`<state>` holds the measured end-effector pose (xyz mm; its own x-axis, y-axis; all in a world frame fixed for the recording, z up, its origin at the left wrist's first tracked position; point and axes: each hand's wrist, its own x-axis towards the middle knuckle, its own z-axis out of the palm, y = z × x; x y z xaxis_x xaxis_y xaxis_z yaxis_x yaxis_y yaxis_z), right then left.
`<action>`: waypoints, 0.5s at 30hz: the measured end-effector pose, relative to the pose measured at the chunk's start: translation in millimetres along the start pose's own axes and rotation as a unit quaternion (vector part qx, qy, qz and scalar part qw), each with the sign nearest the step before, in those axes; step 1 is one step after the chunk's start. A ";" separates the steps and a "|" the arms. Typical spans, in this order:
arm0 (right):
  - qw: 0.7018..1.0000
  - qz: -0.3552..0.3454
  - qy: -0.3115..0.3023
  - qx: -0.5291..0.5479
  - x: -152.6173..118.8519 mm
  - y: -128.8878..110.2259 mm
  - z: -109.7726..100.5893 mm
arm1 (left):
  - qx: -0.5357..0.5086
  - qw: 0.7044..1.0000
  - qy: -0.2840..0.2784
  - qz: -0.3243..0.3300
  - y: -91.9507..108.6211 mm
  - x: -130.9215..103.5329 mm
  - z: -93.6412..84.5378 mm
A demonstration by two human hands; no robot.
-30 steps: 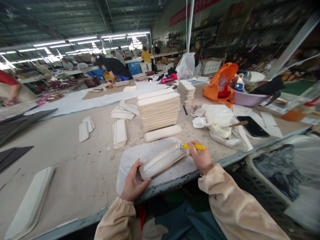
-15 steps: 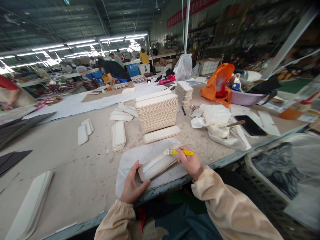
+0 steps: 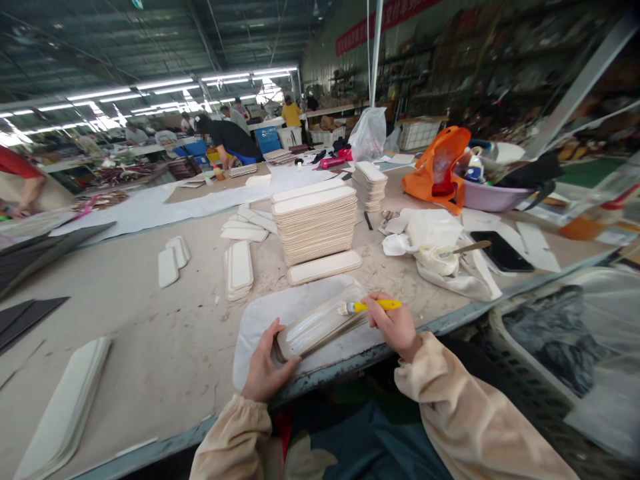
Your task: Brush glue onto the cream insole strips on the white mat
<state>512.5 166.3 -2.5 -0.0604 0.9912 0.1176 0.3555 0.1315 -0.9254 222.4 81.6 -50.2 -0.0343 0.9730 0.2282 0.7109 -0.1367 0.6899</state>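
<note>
On the near side of the tall stack of white panels [image 3: 317,230], a long coated panel [image 3: 313,328] is lying at a slant over a white sheet [image 3: 255,320], which is covering part of the counter [image 3: 165,333]. Glossy, pale streaks are running along the panel's upper face, and more layers are showing beneath its edge. The left hand [image 3: 269,367] is gripping the panel's left end, thumb along the near edge and fingers around the far corner. The right hand [image 3: 395,325] is closing its fingers around a yellow-handled brush [image 3: 385,305] — its pale bristles are resting on the panel toward the right end.

Just in front of the tall stack, a low pile of panels [image 3: 325,267] is lying flat. To the left of the stack, a short pile [image 3: 240,267] and some fanned panels [image 3: 245,230] are sitting on the counter. Behind it to the right, a smaller stack [image 3: 370,187] is standing. Farther to its right, a wooden stick [image 3: 467,248] is leaning across a white-smeared container [image 3: 440,261], and a black phone [image 3: 503,251] is lying beyond — past them, an orange bag [image 3: 435,170] is slumping against a lilac basin [image 3: 495,197].
</note>
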 end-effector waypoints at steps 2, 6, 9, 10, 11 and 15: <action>0.998 0.013 0.024 -0.050 3.9 4.6 -3.4 | -0.006 1.000 -0.003 -0.003 -1.6 -0.2 0.5; 0.988 0.025 0.085 -0.126 10.4 9.0 -16.8 | -0.004 1.000 -0.008 -0.007 -2.9 -0.9 0.5; 0.991 0.011 0.089 -0.098 5.6 1.5 -16.6 | -0.005 1.000 -0.005 -0.012 -0.2 -1.2 -0.4; 0.995 0.005 0.078 -0.065 2.3 -2.2 -12.8 | -0.010 1.000 -0.005 -0.012 0.7 -1.3 -0.5; 0.998 -0.001 0.059 -0.021 -1.5 -6.1 -7.3 | -0.017 1.000 -0.006 -0.011 1.3 -1.4 -0.5; 0.988 -0.003 -0.041 0.149 -17.3 -18.1 27.1 | -0.037 0.999 -0.002 -0.005 -0.5 -2.2 1.0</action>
<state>481.8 146.4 2.4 -0.1419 0.9843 0.1051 0.0653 0.1152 -0.9912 222.8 79.7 -51.7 -0.0377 0.9750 0.2192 0.6572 -0.1410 0.7404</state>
